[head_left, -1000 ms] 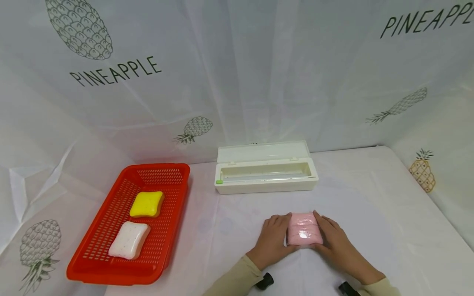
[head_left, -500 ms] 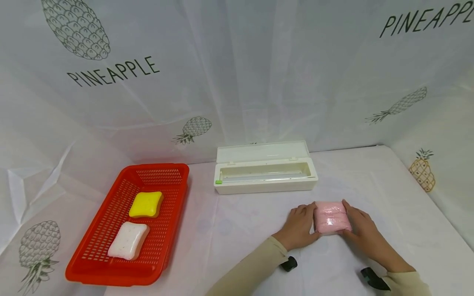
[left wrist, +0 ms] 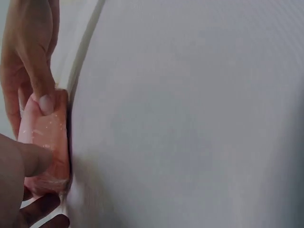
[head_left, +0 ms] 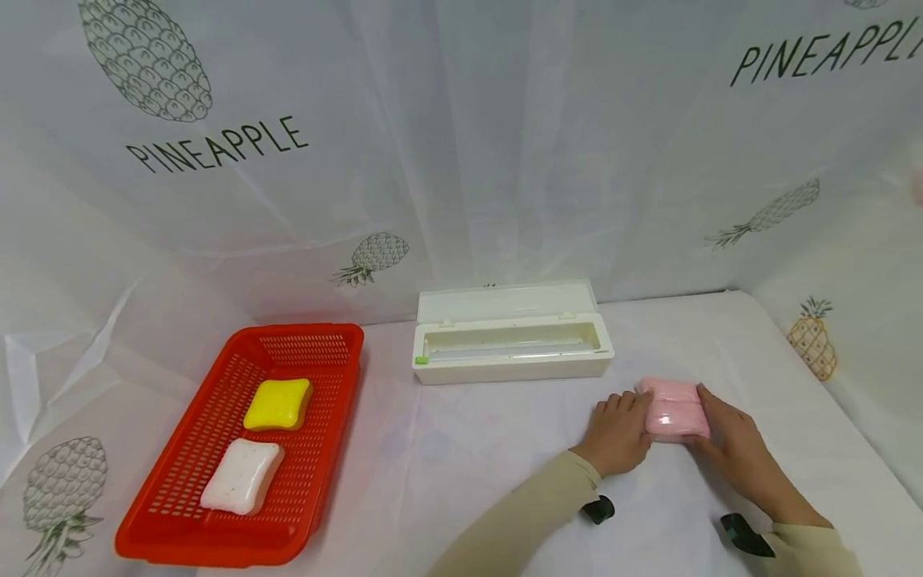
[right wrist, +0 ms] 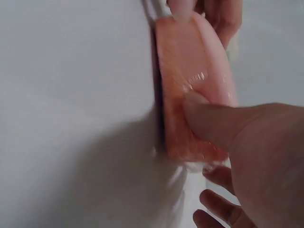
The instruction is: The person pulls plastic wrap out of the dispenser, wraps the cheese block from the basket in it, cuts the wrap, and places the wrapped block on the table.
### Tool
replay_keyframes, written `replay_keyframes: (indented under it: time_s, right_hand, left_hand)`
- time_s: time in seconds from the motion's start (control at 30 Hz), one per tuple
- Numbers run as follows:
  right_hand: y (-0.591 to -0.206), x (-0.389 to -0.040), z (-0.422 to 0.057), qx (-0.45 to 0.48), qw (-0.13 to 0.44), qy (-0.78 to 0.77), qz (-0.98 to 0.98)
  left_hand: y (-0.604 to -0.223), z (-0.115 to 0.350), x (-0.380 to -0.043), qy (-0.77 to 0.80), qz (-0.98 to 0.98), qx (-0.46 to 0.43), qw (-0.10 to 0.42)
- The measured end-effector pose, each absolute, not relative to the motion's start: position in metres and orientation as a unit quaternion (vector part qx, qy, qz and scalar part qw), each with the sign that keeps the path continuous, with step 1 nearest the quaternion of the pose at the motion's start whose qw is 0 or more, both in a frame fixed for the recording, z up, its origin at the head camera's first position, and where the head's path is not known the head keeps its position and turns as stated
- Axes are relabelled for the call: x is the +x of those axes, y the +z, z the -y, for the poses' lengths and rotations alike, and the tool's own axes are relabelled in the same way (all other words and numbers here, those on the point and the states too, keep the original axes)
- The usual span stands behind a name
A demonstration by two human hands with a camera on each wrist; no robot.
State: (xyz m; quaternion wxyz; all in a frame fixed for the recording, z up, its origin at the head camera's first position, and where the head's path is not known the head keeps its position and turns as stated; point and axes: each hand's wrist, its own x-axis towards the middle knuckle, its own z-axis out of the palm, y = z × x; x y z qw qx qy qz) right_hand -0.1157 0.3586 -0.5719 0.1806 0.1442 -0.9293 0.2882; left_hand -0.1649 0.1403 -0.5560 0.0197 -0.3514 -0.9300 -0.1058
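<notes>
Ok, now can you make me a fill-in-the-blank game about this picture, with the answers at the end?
1. In the head view, the left hand and the right hand hold a packet coloured ____.
2. In the red basket, the nearer block is white and the farther block is ____.
3. The lid of the long white box isn't closed; it's ____.
4. The word printed on the back cloth is ____.

Missing words: pink; yellow; open; PINEAPPLE.
</notes>
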Motion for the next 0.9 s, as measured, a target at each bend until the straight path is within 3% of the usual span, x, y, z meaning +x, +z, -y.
replay_keyframes:
  time_s: [0.2,0.63,0.9]
  right_hand:
    - [-0.574,-0.113,-0.358,0.129,0.222,0.275,0.927]
    - [-0.572,-0.118,-0.364,0.083,0.192,0.252,0.945]
    - [-0.566,-0.115,-0.367,0.087,0.178,0.256,0.946]
  left_hand:
    - [-0.553,-0.15,-0.164,-0.128,0.93,-0.345,0.013]
    - [-0.554,-0.158,-0.168,-0.183,0.923,-0.333,-0.063]
    - [-0.56,-0.12,-0.159,-0.269,0.892,-0.362,-0.034]
